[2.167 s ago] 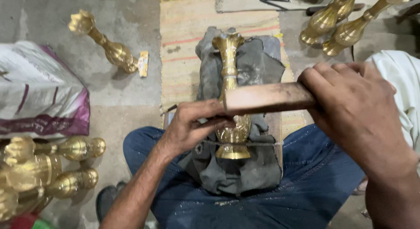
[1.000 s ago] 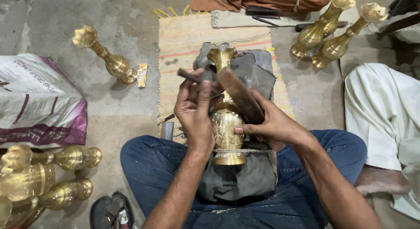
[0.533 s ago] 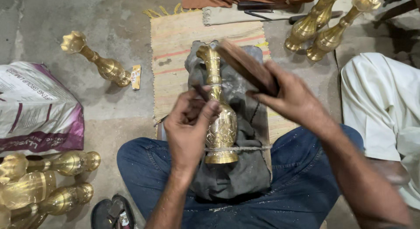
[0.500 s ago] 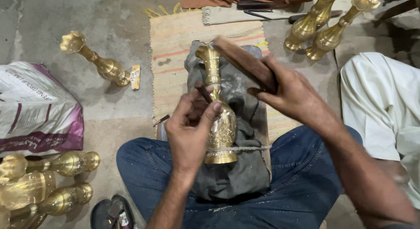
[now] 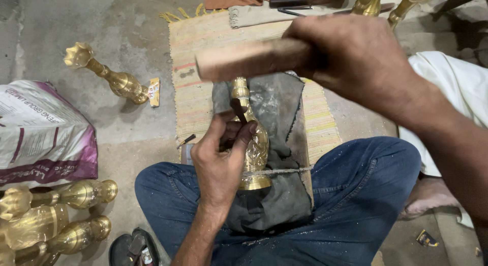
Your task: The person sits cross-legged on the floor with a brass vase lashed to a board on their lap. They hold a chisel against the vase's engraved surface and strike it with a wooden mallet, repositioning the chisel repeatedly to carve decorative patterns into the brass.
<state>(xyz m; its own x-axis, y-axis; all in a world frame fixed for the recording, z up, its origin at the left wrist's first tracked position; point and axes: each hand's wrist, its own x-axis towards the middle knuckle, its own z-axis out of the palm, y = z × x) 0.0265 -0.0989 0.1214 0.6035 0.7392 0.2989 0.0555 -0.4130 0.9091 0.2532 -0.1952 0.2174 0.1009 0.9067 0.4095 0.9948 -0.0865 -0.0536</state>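
The right hand [image 5: 356,57] has risen, its grip wrapped round the wooden mallet [image 5: 249,58]. The left hand [image 5: 221,154] pinches a punch [image 5: 239,111] against the brass vase [image 5: 254,144] lying in the lap, ready for striking.

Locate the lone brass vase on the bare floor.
Head view, upper left: the brass vase lies on its side on the concrete floor, left of the striped mat and above the printed sack.
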